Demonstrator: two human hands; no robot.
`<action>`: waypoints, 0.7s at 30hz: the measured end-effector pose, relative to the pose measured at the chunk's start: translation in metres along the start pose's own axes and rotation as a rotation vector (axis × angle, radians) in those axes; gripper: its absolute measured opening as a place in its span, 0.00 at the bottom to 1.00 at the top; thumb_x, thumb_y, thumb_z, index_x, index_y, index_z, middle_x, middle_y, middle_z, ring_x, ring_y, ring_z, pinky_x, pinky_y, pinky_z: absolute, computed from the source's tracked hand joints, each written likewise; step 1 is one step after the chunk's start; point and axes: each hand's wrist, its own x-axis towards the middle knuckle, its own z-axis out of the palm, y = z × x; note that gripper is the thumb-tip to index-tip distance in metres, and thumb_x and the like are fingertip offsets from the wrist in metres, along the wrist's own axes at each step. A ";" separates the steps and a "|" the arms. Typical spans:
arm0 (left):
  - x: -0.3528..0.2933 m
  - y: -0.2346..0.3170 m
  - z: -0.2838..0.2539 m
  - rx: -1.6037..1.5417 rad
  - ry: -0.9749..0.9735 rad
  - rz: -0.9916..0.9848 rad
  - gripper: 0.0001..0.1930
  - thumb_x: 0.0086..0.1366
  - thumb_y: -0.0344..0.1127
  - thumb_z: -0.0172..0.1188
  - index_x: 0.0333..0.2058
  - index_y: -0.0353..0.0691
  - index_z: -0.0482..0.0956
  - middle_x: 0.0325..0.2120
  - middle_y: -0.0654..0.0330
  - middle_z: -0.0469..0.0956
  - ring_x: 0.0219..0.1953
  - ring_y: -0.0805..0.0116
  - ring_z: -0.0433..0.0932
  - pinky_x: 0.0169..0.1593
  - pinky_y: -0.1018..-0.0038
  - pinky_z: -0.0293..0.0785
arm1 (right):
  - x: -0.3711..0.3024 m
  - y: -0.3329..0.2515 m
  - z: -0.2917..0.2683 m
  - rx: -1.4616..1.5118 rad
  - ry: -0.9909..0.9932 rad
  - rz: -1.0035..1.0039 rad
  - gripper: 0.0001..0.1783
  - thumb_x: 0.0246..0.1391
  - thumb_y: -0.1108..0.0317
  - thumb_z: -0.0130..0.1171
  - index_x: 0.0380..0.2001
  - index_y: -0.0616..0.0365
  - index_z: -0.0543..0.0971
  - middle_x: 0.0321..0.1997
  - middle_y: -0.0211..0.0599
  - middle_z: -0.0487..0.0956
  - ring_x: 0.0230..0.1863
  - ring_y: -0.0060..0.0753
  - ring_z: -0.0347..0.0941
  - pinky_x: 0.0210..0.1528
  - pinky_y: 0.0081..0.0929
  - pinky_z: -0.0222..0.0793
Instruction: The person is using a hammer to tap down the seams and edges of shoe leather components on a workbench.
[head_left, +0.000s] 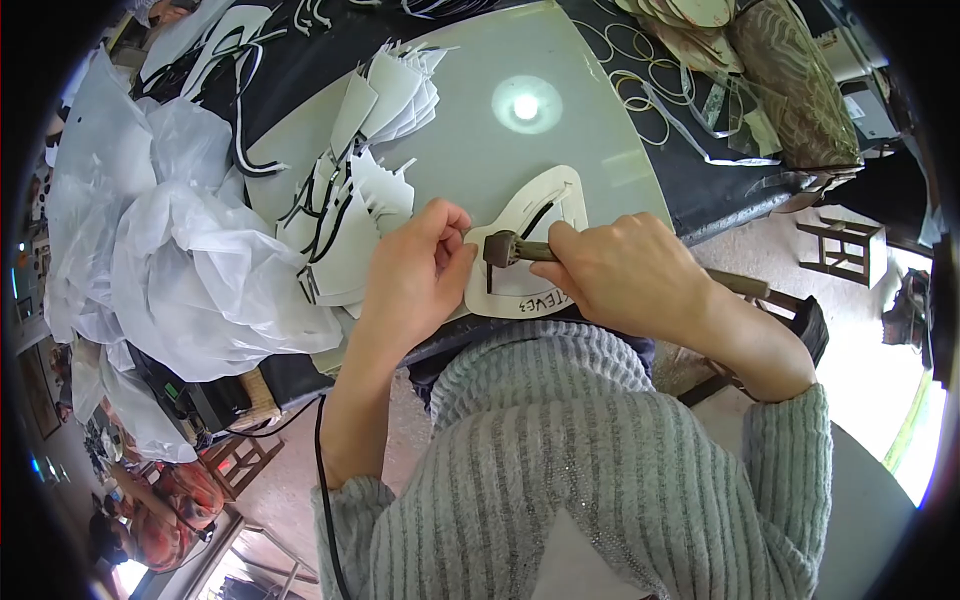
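A cream-coloured flat template (521, 204) with cut-outs lies on the pale board in front of me. Dark strips (538, 218) show within its openings, and handwriting runs along its near edge. Over the template, my right hand (625, 268) is closed round the handle of a small hammer (502, 249), whose head points left and covers part of the template. My left hand (420, 265) is at the template's left edge, its fingers curled and the thumb close to the hammer head. Whatever its fingers pinch, if anything, is hidden.
Stacks of white cut pieces with black strips (350, 215) lie left of the template. Further left is a heap of translucent plastic bags (215, 260). Elastic rings (650, 95) and a patterned roll (790, 80) lie at the far right. Wooden stools (845, 250) stand beyond the table.
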 end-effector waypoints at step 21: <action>0.005 0.011 0.000 0.133 -0.003 0.031 0.14 0.49 0.29 0.71 0.32 0.33 0.76 0.20 0.63 0.74 0.21 0.76 0.70 0.28 0.78 0.70 | -0.008 0.024 0.021 0.094 0.160 0.145 0.22 0.64 0.52 0.52 0.26 0.61 0.72 0.14 0.43 0.76 0.18 0.49 0.76 0.23 0.42 0.72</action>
